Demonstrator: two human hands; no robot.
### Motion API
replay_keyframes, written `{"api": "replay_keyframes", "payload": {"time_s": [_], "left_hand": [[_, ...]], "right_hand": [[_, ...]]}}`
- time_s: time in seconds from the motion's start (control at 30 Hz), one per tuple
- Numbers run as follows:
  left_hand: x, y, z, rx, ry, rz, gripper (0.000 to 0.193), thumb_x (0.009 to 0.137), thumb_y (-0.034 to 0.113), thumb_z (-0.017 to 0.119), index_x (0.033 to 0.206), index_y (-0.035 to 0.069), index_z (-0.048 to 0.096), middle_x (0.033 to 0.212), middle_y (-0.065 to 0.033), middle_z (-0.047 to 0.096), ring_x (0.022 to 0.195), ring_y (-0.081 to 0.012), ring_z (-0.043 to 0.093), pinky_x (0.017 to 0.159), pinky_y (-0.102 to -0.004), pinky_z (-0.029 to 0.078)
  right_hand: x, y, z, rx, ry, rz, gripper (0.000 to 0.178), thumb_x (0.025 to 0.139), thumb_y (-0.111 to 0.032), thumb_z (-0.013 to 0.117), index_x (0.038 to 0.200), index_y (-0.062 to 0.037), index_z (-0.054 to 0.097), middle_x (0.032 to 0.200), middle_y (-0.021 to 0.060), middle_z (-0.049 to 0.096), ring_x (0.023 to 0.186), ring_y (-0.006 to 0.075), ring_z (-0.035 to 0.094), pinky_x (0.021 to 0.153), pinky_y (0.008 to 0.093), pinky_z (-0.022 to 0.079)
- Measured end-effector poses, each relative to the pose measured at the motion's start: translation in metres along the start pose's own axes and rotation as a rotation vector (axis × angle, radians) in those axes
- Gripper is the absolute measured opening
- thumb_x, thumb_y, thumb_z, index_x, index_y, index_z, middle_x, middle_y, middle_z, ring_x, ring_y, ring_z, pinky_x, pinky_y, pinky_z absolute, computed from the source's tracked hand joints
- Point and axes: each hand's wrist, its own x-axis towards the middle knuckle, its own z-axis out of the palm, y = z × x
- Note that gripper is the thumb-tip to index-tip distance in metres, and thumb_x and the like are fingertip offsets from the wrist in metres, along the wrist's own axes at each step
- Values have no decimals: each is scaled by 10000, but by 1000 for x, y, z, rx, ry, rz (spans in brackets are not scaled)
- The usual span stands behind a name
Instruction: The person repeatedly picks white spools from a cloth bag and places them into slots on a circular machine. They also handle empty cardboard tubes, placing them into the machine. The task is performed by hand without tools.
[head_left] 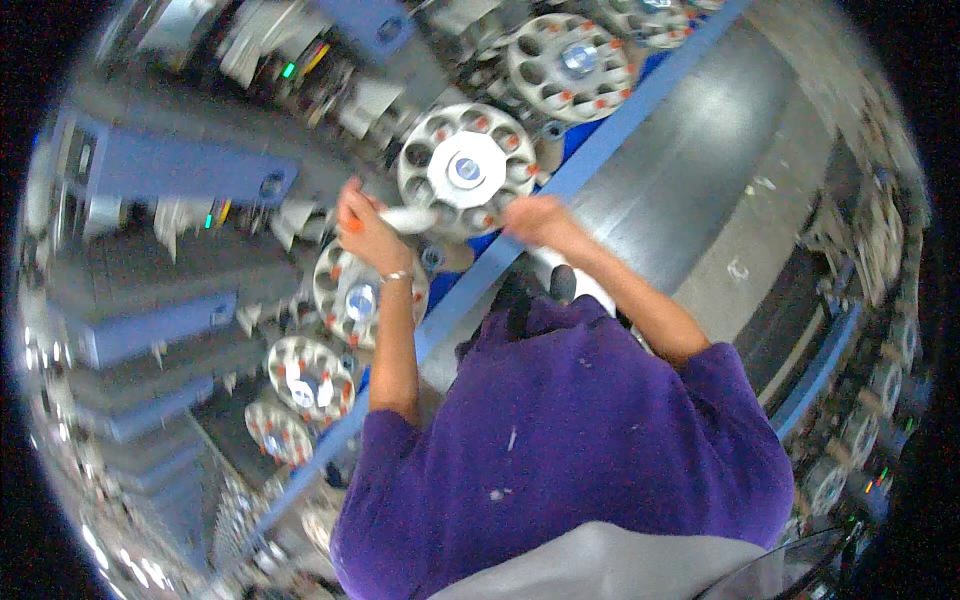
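The landmark is the round grey disc, a wheel-like holder with a ring of holes and a pale hexagonal hub, one of a row that runs along a blue rail.

The left hand sits at the disc's lower-left edge, closed around a white bobbin that lies roughly level, its far end touching the disc's rim. An orange tip shows at the hand's outer side; a bracelet circles the wrist. The right hand is at the disc's lower-right edge, just over the rail. Its fingers look curled, but whether they grip anything I cannot tell; the view is blurred there.

Other discs like it stand up-right of the landmark and below-left of it, the latter partly under the left forearm. Blue machine housings lie left of the disc. A grey floor spreads to its right, past the rail.

As a judgement: the step in hand seems to be bringing the bobbin to or from a hole at the disc's lower rim. The next move calls for lining the bobbin's end true with one hole, and the right hand likely steadies the disc meanwhile. Orange-tipped pieces already fill several holes, so the free one needs picking with care.
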Motion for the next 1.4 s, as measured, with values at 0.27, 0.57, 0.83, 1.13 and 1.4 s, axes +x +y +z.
{"api": "replay_keyframes", "payload": {"time_s": [0.27,0.57,0.83,1.13,1.4], "left_hand": [[-37,13,8,21,-676,369,218,939,181,510,892,-5,615,789,-76,571,761,-214,548,715,-364,473],[6,-27,70,628,-866,453,284,722,285,733,789,23,647,905,-134,586,887,-324,537,759,-436,432],[-93,25,152,973,-677,854,627,636,-47,677,1213,70,460,1394,-173,316,1232,-383,381,924,-519,361],[-395,-6,293,668,-1863,598,221,708,111,707,915,57,652,907,-133,652,895,-355,610,772,-461,485],[-539,9,433,1133,-2036,643,176,793,172,622,900,37,660,908,-164,653,882,-374,611,762,-471,480]], "right_hand": [[142,21,23,-619,896,-462,156,730,-225,652,765,-77,615,837,146,552,846,345,521,697,462,423],[87,68,-16,-386,826,-370,458,616,8,655,1063,-58,576,1124,164,494,1138,358,465,942,428,412],[-245,158,-172,-391,1554,231,254,739,-71,609,993,-72,624,1021,173,607,974,359,566,833,455,466],[-486,181,-182,-211,1348,351,283,728,-120,670,1007,-99,625,1051,157,561,1045,343,542,922,435,448],[-708,175,-277,-345,1924,515,220,802,-96,678,1013,-89,616,1022,128,543,849,251,618,757,390,503]]}}
